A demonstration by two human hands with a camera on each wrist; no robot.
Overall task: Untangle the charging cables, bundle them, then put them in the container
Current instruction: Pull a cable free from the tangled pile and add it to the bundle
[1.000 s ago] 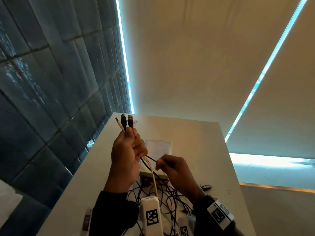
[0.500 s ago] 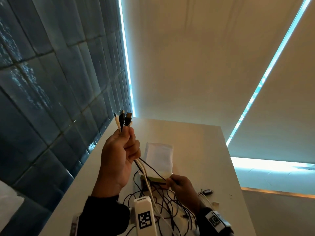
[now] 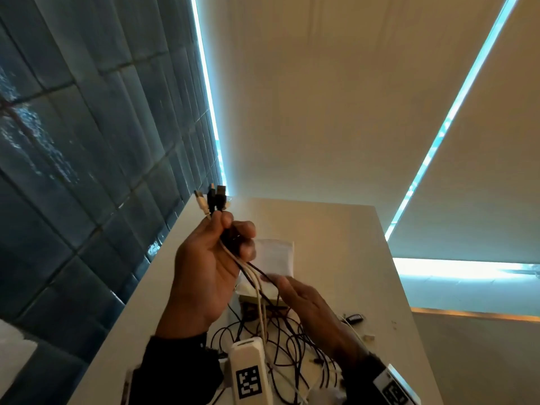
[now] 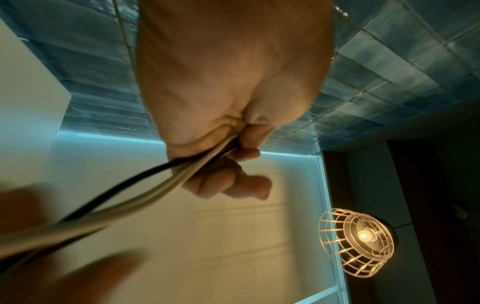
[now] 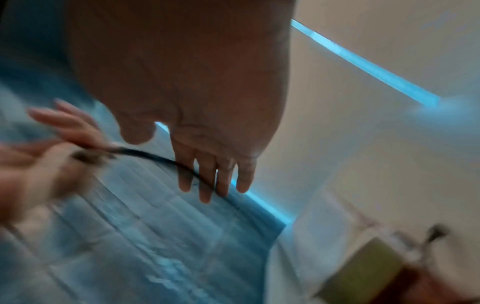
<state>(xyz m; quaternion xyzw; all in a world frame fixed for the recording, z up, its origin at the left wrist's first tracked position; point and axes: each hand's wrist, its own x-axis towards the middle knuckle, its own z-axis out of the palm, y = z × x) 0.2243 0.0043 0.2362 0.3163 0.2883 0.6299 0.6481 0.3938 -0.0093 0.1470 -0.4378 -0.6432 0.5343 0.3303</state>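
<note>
No readable text, only square coded markers (image 3: 248, 382) on the wrist-worn cameras

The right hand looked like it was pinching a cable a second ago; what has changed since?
The right hand has let go of the black cable: its fingers are now straight, the cable running across them. The left hand has stayed clenched around the cable ends, plugs sticking up; the tangle remains on the table.

A wire-cage lamp (image 4: 357, 242) glows by dark-blue wall tiles (image 3: 73, 141) — a key fob (image 3: 355, 318) lies on the table (image 3: 336, 229).
</note>
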